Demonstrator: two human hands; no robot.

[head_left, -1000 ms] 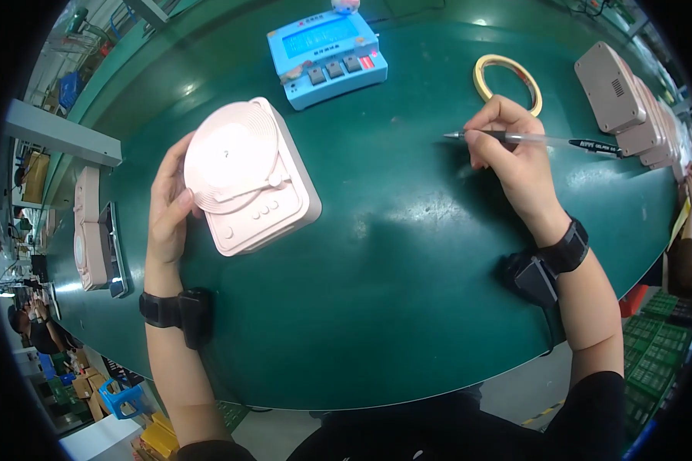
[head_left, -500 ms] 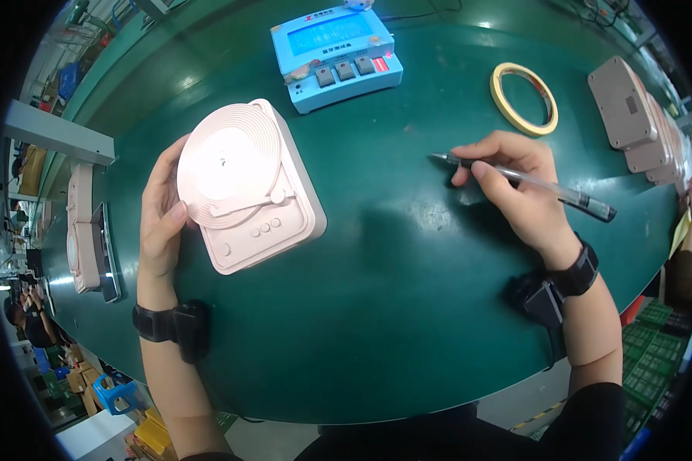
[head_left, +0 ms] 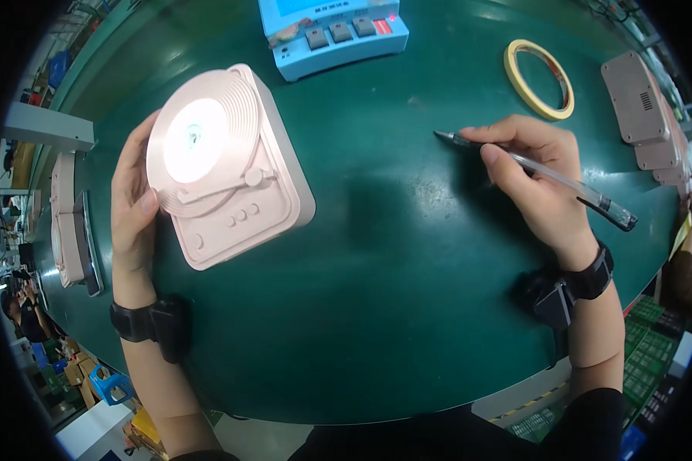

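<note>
Green table [head_left: 346,330], floor [head_left: 265,439] seemingly pale grey.

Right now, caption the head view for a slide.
Left hand holding a pink record player, right hand gripping a pen.

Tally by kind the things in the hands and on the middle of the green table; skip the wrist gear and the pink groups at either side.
Pink turntable-shaped device, at the left hand: 1
Clear pen, in the right hand: 1
Yellow tape roll: 1
Blue box with buttons: 1
Total: 4
</note>
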